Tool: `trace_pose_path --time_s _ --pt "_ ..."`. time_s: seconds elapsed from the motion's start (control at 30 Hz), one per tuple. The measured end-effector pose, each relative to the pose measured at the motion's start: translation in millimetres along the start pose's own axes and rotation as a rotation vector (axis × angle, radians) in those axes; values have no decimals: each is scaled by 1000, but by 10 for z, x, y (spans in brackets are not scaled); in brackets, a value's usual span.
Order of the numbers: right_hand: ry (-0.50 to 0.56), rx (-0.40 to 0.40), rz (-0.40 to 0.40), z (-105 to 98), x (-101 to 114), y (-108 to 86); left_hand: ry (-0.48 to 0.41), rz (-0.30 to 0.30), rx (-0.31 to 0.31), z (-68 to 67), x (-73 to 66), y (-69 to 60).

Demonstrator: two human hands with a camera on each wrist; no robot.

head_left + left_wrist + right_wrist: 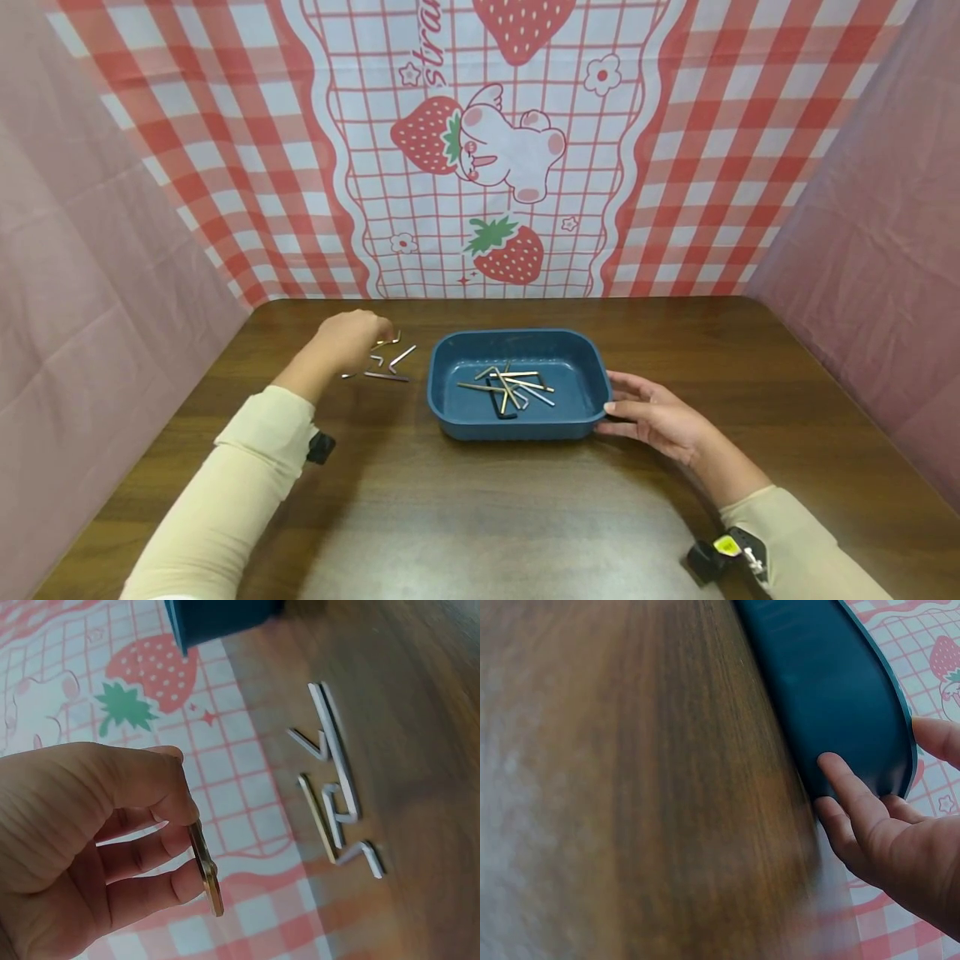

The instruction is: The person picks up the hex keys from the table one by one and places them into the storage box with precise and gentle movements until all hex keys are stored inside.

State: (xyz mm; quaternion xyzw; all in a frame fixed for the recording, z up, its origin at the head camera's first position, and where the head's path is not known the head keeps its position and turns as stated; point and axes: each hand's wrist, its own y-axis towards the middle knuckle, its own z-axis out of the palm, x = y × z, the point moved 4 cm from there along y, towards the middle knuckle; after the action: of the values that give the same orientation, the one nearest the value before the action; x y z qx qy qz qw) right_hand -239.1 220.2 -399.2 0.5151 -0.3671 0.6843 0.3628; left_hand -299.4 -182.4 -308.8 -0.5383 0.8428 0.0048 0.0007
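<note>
In the left wrist view my left hand (97, 832) pinches a gold hex key (204, 862) between thumb and fingers, held above the table. Below it several loose hex keys lie close together, among them a long silver hex key (337, 750) and a gold hex key (317, 817). A blue tray (517, 430) stands right of them, with several gold, silver and black hex keys (510, 387) crossed on its floor. At the tray's right end is my right hand (660, 421), its thumb at the rim and its fingers against the outer wall.
All of this is on a dark wooden table (465, 517). A red-checked strawberry cloth (480, 250) hangs along the back edge. Pink cloth (862, 208) hangs at both sides.
</note>
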Motion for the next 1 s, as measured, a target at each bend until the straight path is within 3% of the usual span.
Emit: trace_pose_path --time_s 0.3,0.6,1.0 --pt "4 0 -2 7 -1 -1 7 79 -31 -119 -177 49" --pt "2 7 6 3 9 -12 39 147 29 -197 -427 96" --pt "4 8 6 12 7 -12 65 236 45 -279 -729 193"
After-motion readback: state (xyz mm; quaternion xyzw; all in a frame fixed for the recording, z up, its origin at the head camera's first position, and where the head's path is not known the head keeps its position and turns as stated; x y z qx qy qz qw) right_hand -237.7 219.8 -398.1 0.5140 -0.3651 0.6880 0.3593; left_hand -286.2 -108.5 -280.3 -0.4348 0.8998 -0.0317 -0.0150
